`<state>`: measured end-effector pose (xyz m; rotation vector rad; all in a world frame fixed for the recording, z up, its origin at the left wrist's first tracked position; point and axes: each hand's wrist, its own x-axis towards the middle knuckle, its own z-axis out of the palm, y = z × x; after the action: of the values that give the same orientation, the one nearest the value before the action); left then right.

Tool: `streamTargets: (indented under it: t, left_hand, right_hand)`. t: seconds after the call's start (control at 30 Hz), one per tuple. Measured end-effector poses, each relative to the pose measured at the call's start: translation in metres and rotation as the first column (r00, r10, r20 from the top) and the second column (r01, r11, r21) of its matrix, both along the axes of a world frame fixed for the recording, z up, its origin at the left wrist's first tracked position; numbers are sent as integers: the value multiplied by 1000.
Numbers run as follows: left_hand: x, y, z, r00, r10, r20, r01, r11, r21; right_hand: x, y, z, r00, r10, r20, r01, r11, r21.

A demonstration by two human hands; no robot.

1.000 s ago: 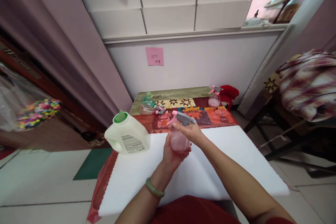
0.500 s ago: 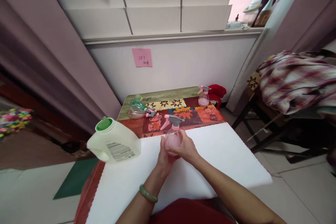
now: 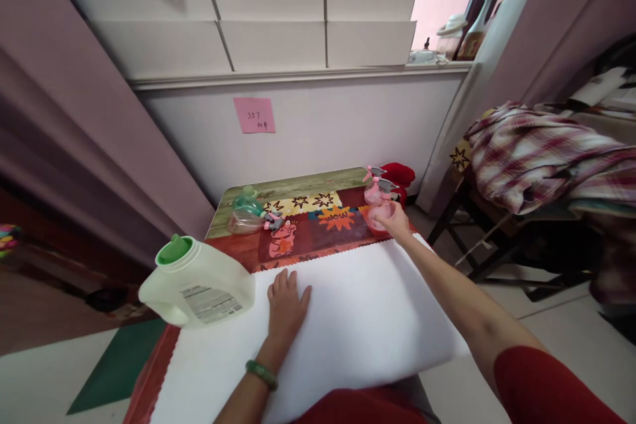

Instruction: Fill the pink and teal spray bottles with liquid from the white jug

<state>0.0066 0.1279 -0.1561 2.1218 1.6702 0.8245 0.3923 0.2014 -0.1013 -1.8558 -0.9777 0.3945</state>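
Note:
My right hand point(image 3: 397, 221) is closed round a clear spray bottle point(image 3: 380, 213) with pink contents and a pink and grey trigger head, at the table's far right. Just behind it stands a second, similar spray bottle point(image 3: 371, 192), partly hidden. My left hand point(image 3: 287, 305) lies flat on the white sheet point(image 3: 348, 318), fingers spread, holding nothing. To its left stands a large pale jug point(image 3: 213, 278) with a green mouth. Another clear spray bottle point(image 3: 245, 221) lies on its side at the far left of the table, near a green transparent bottle point(image 3: 247, 199).
A patterned cloth point(image 3: 322, 238) covers the table's far part. Behind rises a wall with a pink note point(image 3: 254, 115). On the right, a plaid cloth point(image 3: 541, 152) lies over dark furniture. Something red point(image 3: 400, 175) sits beyond the table's far right corner.
My right hand has carried the spray bottle from the middle to the far right, beside the other one. My left hand has let go of it and come down on the white sheet.

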Motion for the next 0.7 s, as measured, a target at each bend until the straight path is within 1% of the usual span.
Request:
streamTargets:
  t: [0.13,0.27,0.37,0.5,0.7]
  left_hand:
    - [1,1,-6,983,8,-182,6,997,76]
    - [0,2,-9,955,32,-295,5,992,123]
    - [0,3,-11,937,47,-346,6,989,150]
    - [1,4,-11,922,51,-383,16,985,172]
    - [4,-3,-10,905,67,-421,2,987,161]
  right_hand:
    - [28,17,-9,998,12,58,-11,1000,-9]
    - [44,27,-23,997,2,80,1,999,-38]
    - [52,33,-29,997,-4,81,5,1000,-19]
    - [56,37,-32,995,-19,94,16,999,33]
    - [53,30,-40,996,10,88,-12,1000,24]
